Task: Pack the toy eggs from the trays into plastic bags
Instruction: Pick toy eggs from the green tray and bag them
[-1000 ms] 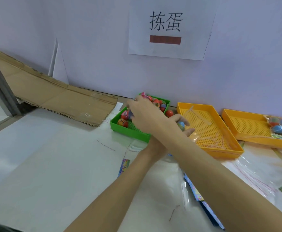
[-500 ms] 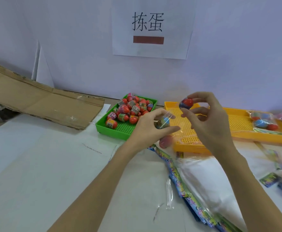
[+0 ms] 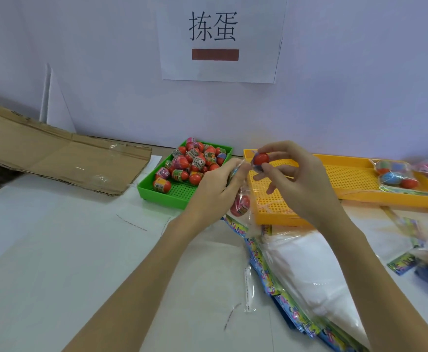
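The right hand [image 3: 301, 184] is pinching a red toy egg [image 3: 260, 158] between thumb and forefinger, its other fingers loosely curled; it is sitting a little closer to the left hand [image 3: 214, 191] than half a second ago, so the egg is now just beside the mouth of the plastic bag [image 3: 240, 189]; the left hand is gripping that clear bag at its top edge, and the bluish egg seen in its fingers earlier is now hard to make out behind the film; a reddish egg [image 3: 240, 205] is hanging inside the bag at 6 o'clock of the left hand's fingertips; the green tray [image 3: 162, 195] at 10 o'clock of the hands is lying unchanged on the worktop [image 3: 55, 250], heaped with eggs; the yellow tray [image 3: 347, 196] is being partly hidden by the right hand; a filled bag [image 3: 396, 176] at 3 o'clock is blurred, and things beyond it are being cut off by the frame edge.
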{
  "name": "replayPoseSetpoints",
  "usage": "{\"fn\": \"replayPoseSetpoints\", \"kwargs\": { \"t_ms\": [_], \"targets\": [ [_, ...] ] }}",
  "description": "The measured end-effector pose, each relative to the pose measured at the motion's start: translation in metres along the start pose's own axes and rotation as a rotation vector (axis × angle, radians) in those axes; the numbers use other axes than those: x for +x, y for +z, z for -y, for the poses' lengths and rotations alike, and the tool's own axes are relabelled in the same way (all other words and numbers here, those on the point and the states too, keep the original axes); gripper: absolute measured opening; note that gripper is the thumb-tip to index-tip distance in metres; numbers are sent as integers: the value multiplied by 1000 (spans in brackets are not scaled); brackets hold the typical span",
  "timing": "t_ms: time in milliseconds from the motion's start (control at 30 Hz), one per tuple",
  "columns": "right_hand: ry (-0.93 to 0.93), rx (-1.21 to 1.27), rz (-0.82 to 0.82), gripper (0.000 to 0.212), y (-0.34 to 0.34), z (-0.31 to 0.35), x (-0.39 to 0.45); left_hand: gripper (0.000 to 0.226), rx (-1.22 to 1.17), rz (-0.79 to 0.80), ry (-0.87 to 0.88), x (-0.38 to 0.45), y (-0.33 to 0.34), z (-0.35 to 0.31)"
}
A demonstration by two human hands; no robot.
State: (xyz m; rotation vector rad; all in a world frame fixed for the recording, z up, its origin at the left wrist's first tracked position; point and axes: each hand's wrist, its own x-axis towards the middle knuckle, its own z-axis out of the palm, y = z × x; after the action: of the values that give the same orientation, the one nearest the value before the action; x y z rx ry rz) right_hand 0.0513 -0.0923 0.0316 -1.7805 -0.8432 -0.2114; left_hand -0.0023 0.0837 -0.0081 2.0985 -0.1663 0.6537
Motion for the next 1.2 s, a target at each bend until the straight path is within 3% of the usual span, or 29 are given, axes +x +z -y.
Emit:
{"fn": "replayPoseSetpoints", "kwargs": {
  "t_ms": [233, 533, 700, 867, 1033, 1200],
  "targets": [
    [-38, -201, 3, 18, 1, -3, -2, 35, -59, -8, -6, -1, -2, -5],
    [-62, -228, 127, 18, 2, -2, -3, 27, -122, -20, -38, 0, -3, -11],
    [-55, -265, 90, 8, 2, -2, -4, 30, -120, -40, -52, 0, -3, -15],
    [-38, -359, 80, 12, 8, -2, -4, 32, -209, 4, -124, -1, -4, -20],
    [-105, -260, -56, 15, 2, 4, -4, 26, -404, 93, -199, 0, -10, -17],
    [-80, -301, -377, 30, 1, 8, 0, 18, -595, -63, -335, 5, -8, -14]
  ]
}}
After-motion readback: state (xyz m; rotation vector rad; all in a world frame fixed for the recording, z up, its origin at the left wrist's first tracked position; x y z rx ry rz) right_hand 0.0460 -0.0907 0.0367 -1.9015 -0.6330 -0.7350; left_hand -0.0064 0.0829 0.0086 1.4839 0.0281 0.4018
